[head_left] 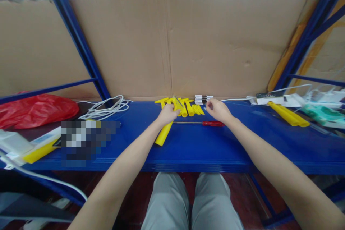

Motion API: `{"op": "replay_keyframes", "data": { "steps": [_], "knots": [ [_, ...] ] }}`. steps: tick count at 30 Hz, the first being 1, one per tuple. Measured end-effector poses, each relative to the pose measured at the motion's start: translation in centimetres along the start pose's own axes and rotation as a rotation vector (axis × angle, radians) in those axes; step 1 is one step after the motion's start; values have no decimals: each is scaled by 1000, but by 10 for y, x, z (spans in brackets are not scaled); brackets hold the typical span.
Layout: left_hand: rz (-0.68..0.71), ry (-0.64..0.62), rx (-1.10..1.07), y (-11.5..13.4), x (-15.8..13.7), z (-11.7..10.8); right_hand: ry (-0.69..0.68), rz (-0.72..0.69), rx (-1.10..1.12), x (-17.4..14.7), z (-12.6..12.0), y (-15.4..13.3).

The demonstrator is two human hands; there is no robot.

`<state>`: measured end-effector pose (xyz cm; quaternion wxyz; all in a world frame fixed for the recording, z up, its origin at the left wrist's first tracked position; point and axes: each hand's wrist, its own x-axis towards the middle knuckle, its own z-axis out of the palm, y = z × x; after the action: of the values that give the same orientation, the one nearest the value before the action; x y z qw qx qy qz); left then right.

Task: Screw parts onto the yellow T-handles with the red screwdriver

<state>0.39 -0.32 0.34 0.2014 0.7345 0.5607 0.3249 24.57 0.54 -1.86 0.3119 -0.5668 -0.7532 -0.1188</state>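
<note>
Yellow handle (164, 135) gripped in my left hand (169, 115), near end slanting left; right hand (212, 105) to its right by white bundle (202, 100), fingers curled, pinch unclear.

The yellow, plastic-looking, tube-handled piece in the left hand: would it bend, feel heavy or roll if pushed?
The yellow, plastic-looking, tube-handled piece is probably stiff: its handle sticks out straight from the left hand. The plastic look suggests it is light for its size. The handle seems rounded, so it might roll a little when pushed.
</note>
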Motion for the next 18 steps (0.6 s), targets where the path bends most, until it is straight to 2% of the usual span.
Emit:
{"op": "replay_keyframes", "data": {
  "steps": [4,8,10,14,18],
  "knots": [
    [22,2,19,-1,0,0,-78,114,22,9,-4,28],
    [60,-16,19,-1,0,0,-375,295,107,18,-5,50],
    [77,-13,22,-2,0,1,-482,339,138,21,-4,54],
    [70,-7,76,-1,0,2,-529,312,86,27,3,54],
    [68,-14,137,0,-1,2,-470,264,24,30,13,52]
  ]
}}
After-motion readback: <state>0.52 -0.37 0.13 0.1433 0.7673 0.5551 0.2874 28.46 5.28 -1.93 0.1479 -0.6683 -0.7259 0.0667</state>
